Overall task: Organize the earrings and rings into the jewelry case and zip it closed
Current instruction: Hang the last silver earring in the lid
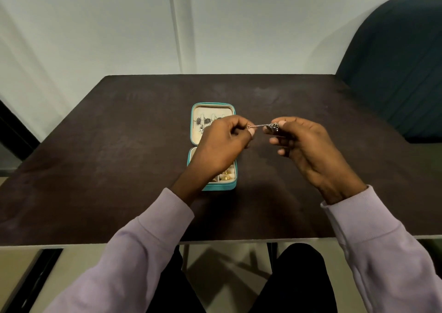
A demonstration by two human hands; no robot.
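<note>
A small teal jewelry case (pixel 194 130) lies open flat in the middle of the dark table (pixel 119 150). Its far half holds several dark stone earrings (pixel 203 120) on a cream panel. The near half holds gold pieces (pixel 226 175) in cream compartments, mostly hidden under my left wrist. My left hand (pixel 222 145) hovers over the case and pinches the end of a thin chain. My right hand (pixel 303 145), to the right of the case, pinches the dark jeweled end of the same chain earring (pixel 272 127). The chain is stretched between both hands above the table.
A dark teal chair (pixel 397 68) stands at the table's far right corner. A pale wall runs behind the table. The table's near edge is just above my lap, with my lilac sleeves crossing it.
</note>
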